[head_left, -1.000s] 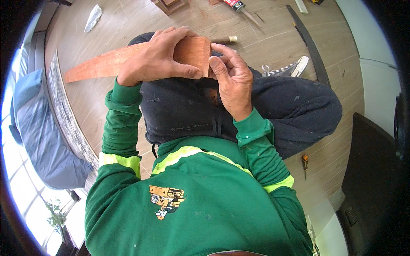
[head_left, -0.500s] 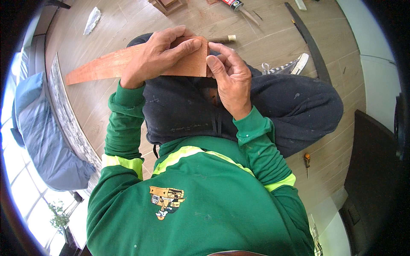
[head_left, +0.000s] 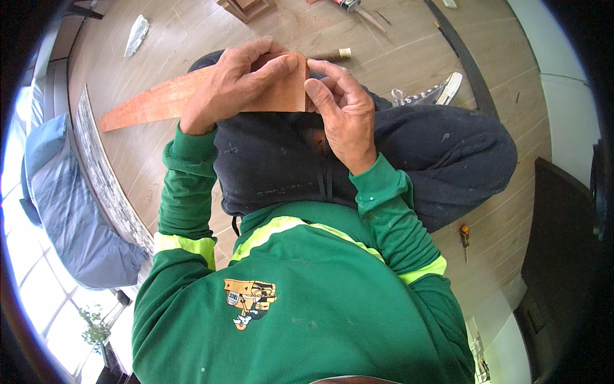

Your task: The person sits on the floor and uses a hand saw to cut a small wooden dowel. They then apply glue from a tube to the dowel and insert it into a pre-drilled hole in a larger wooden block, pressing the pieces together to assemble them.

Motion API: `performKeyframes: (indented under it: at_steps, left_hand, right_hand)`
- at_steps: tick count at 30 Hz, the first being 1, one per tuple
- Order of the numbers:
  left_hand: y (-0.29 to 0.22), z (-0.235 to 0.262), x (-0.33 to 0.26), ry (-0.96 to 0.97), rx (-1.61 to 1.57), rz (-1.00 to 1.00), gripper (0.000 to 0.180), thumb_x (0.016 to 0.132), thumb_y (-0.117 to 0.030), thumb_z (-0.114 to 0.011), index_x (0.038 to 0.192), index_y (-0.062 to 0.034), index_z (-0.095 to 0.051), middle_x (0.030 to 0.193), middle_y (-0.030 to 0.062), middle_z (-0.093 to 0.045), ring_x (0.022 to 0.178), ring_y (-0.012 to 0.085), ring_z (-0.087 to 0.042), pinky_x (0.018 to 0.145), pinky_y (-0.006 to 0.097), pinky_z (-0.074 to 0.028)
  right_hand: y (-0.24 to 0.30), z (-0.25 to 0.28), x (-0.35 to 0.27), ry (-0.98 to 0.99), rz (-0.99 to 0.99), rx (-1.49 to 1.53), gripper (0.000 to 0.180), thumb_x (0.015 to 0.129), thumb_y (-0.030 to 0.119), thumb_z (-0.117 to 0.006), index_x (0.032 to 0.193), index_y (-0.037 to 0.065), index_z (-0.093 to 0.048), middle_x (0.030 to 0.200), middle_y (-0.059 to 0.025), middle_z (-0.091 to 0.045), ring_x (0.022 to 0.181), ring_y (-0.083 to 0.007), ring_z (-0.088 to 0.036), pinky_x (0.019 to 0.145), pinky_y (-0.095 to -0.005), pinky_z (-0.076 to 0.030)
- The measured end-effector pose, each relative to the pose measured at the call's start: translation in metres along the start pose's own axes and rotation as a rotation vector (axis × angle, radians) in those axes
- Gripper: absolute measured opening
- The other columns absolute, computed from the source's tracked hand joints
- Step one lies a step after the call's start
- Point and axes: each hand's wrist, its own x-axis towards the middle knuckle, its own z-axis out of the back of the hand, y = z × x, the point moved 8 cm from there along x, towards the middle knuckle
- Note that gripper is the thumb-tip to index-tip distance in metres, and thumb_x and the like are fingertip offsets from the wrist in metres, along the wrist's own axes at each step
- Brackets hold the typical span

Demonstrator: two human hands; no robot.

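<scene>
Across my lap lies a long reddish wooden board [head_left: 157,96], narrower at its far-left end and wider and square at the right. My left hand [head_left: 246,83] wraps over its wider part, thumb pressed on the upper face and fingers over the far edge. At the square right end, my right hand [head_left: 348,112] closes with thumb and forefinger against the end. Its other fingers are curled in, and whether a small thing sits between them is hidden. Just beyond the board, a dark stick with a pale tip [head_left: 332,55] lies on the floor.
A sealant tube with a long nozzle [head_left: 364,14] and a wooden box [head_left: 246,9] lie ahead. A dark curved strip [head_left: 464,61] runs past my sneaker [head_left: 435,94]. An orange-handled screwdriver [head_left: 465,235] lies at right; white crumpled plastic [head_left: 136,35] and a blue-grey padded thing [head_left: 77,211] at left.
The board and both hands have shifted very slightly; the grip looks the same. The view has tilted a little, so the floor items ahead sit slightly higher.
</scene>
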Motion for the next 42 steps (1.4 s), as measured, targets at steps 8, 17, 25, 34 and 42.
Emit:
performKeyframes:
  at_steps: [8,17,25,34,42]
  left_hand:
    - [-0.001,0.001,0.003,-0.016,-0.04,-0.014,0.041,0.109,-0.038,-0.07,0.122,0.0006,-0.075,0.103,0.0088,-0.074,0.094,0.0154,-0.066,0.087,0.033,-0.055]
    - [0.002,0.001,0.005,0.005,-0.032,0.009,0.045,0.108,-0.042,-0.071,0.122,0.0004,-0.075,0.102,0.0083,-0.073,0.094,0.0147,-0.065,0.087,0.032,-0.055]
    - [0.013,0.007,-0.012,-0.037,0.141,-0.046,0.078,0.093,-0.065,-0.081,0.135,-0.0008,-0.068,0.12,0.0199,-0.07,0.116,0.0325,-0.064,0.101,0.043,-0.052]
    - [0.003,0.004,-0.009,0.065,0.422,-0.037,0.098,0.079,-0.063,-0.094,0.143,0.0023,-0.062,0.122,0.0187,-0.07,0.112,0.028,-0.07,0.096,0.039,-0.058]
    - [0.006,0.001,-0.004,0.125,0.336,0.027,0.096,0.078,-0.054,-0.099,0.143,0.0047,-0.061,0.119,0.015,-0.072,0.108,0.0229,-0.071,0.095,0.035,-0.059]
  right_hand:
    - [-0.001,-0.001,0.001,0.008,-0.013,0.026,0.035,0.106,0.026,-0.078,0.136,0.009,-0.073,0.091,-0.0005,-0.071,0.081,-0.0078,-0.061,0.072,-0.0262,-0.054]
    - [0.011,-0.002,0.001,0.017,0.011,0.004,0.034,0.107,0.024,-0.077,0.135,0.006,-0.072,0.089,-0.0016,-0.072,0.08,-0.0085,-0.065,0.073,-0.027,-0.056]
    - [0.006,-0.001,0.0,0.02,0.007,-0.008,0.035,0.107,0.027,-0.077,0.135,0.005,-0.073,0.088,-0.0018,-0.071,0.08,-0.0083,-0.064,0.072,-0.0265,-0.056]
    - [0.006,-0.002,0.0,0.02,0.008,0.01,0.036,0.107,0.028,-0.077,0.135,0.006,-0.073,0.087,-0.001,-0.07,0.08,-0.0078,-0.065,0.072,-0.0261,-0.056]
    - [0.004,-0.002,-0.001,0.026,0.026,-0.017,0.036,0.107,0.028,-0.077,0.136,0.006,-0.073,0.086,-0.0011,-0.07,0.078,-0.0078,-0.065,0.071,-0.026,-0.056]
